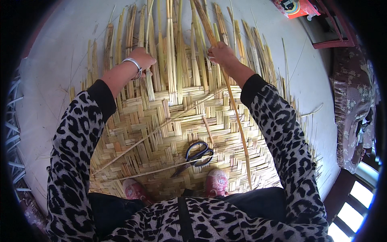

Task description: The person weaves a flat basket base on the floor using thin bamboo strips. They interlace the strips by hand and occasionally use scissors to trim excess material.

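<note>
A woven mat of flat straw-coloured reed strips (161,133) spreads over the floor under me, its loose strip ends fanning out at the far side. My left hand (142,61), with a silver bangle at the wrist, is closed around a pale reed strip (149,84) at the weave's far edge. To its right, my right hand (221,54) grips a long brownish reed strip (238,117), which runs from beyond the hand back across the mat toward me. The fingertips of both hands are partly hidden.
Dark-handled scissors (199,154) lie on the mat near my feet. Loose thin strips (157,131) cross the weave. My pink shoes (217,183) stand on the mat. A patterned fringed cloth (350,109) hangs at the right, by dark red furniture (332,30). Pale floor (52,92) surrounds the mat.
</note>
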Motion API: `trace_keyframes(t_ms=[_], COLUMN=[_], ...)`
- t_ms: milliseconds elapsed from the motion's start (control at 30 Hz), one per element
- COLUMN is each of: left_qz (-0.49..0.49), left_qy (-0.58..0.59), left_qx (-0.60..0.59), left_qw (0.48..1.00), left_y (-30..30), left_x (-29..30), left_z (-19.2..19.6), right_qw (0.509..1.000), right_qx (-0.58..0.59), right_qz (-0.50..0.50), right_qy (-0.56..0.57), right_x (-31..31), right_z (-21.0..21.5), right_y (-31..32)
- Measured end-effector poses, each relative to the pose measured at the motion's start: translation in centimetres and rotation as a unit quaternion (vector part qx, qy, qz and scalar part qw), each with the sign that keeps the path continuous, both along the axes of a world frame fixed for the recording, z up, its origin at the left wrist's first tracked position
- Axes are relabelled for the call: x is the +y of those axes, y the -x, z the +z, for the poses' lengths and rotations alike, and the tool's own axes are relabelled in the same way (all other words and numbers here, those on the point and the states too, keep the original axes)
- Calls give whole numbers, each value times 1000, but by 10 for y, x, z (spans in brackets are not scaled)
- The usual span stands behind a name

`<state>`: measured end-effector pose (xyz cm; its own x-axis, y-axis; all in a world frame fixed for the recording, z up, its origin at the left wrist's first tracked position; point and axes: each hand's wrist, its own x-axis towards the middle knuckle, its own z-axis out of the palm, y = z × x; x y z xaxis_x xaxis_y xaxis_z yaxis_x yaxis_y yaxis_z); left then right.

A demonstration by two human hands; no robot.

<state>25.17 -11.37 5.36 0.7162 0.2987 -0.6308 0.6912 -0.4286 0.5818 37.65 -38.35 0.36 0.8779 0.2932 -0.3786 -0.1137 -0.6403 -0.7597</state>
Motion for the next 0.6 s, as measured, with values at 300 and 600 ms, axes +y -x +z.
trace_keyframes(t_ms=[300,600], left_qz=[-4,58], left_qy=[122,159], left_qx=[-97,-38], left_qw=[988,985], left_y=[7,2], left_x=[12,11], left_z=[-6,-7], right_qw=[987,946], right_qx=[31,199], right_qz=[10,-144], right_qy=[-160,-210], right_x=[8,10], right_z=[-10,22], right_y=[-13,12])
